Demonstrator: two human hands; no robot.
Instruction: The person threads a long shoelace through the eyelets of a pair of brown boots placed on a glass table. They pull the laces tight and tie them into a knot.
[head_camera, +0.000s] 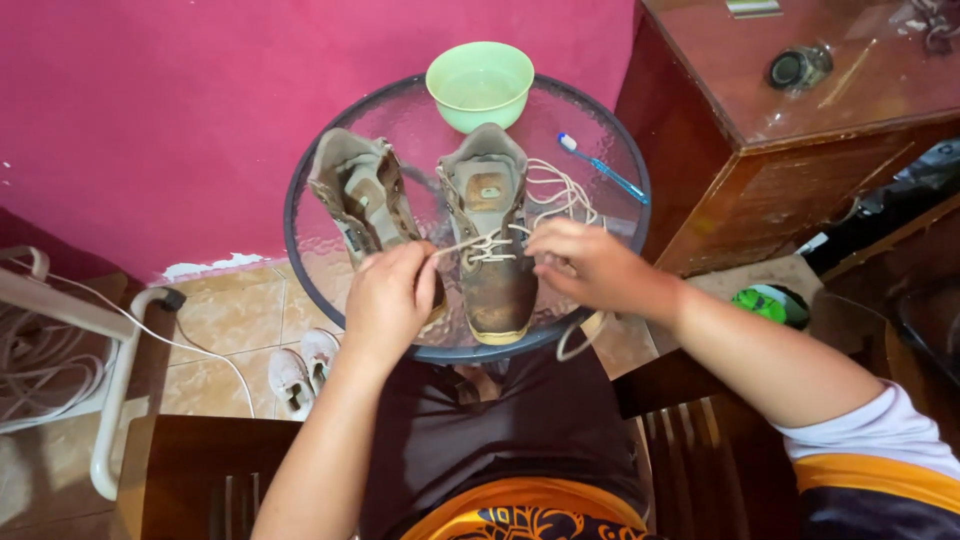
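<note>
Left hand (392, 298) hides left boot (365, 200) toe; lace (560, 195) end hidden in right hand (585, 265).

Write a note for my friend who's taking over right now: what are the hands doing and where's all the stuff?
Left hand pinches one end of the pale lace; right hand grips the lace on the other side.
The right boot is on the round glass table, laced only along its lower part.
The left boot beside it shows no lace.
A green bowl and blue toothbrush sit behind them.
Left: upper lacing.

Small green oval label (489, 192) on tongue of right boot (492, 240); no pkgs, screens.
</note>
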